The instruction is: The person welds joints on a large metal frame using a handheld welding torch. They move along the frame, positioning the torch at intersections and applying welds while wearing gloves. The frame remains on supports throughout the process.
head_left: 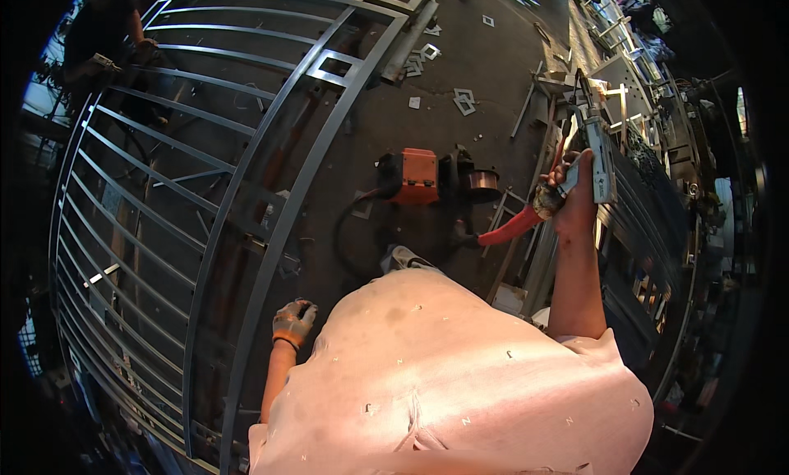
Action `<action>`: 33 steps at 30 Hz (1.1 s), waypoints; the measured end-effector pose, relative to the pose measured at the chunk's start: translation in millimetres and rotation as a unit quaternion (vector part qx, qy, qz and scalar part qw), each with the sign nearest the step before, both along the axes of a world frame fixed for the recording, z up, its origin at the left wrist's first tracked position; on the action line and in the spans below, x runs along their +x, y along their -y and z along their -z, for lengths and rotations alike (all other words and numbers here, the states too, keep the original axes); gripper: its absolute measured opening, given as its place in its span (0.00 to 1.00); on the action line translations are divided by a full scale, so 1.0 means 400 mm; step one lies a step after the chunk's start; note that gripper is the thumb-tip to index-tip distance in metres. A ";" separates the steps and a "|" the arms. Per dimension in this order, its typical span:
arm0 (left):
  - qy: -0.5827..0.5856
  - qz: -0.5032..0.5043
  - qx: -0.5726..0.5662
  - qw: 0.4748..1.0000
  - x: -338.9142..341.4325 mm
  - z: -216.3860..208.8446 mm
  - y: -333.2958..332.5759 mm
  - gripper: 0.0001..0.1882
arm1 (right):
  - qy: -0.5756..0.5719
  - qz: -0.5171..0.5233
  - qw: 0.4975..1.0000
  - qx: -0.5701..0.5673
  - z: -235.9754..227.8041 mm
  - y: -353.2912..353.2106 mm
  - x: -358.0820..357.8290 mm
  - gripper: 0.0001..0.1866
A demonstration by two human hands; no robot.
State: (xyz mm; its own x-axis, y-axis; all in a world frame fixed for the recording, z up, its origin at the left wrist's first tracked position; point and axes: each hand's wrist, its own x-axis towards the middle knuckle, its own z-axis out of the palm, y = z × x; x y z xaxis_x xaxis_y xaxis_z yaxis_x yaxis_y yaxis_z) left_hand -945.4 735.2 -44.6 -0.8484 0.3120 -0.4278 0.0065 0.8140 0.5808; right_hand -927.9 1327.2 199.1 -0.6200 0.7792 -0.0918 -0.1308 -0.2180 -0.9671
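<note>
My left hand (294, 321), in a grey and orange work glove, hangs low beside my pale shirt. Its fingers are curled in, and whether they hold anything is hidden. To its left runs the side bar of a large metal frame (283, 214) with many curved rails. My right hand (573, 172) is raised at the right, closed round a grey gun-shaped tool (604, 159). From beneath that hand a thick red cable (514, 224) bends down toward the floor. An orange machine (417, 175) stands ahead of my feet, with a copper-coloured wire spool (483, 182) at its right.
A co-worker (99, 39) is at the far left edge of the frame. Flat square metal plates (464, 102) lie scattered on the dark floor. Metal bars and offcuts (637, 89) crowd the right side. A black cable (339, 237) curves from the orange machine toward me.
</note>
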 end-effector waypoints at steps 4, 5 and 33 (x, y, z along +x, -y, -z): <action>-0.006 0.062 -0.037 0.997 0.034 0.014 -0.022 0.20 | 0.042 0.048 0.993 0.101 0.051 -0.022 0.071 0.19; -0.008 0.072 -0.042 0.996 0.033 0.012 -0.032 0.20 | 0.100 0.035 0.990 0.088 0.059 -0.027 0.092 0.19; -0.045 0.003 -0.237 0.970 -0.244 -0.177 -0.541 0.37 | 0.084 -0.255 0.938 0.219 0.350 -0.364 0.012 0.13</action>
State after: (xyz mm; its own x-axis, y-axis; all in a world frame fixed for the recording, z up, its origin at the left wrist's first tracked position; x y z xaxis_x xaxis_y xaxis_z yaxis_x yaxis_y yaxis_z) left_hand -1042.8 951.5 26.1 -0.8878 0.1038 -0.4484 0.0460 0.9894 0.1380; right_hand -922.9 1472.9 59.3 -0.9276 0.3715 0.0386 0.0443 0.2119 -0.9763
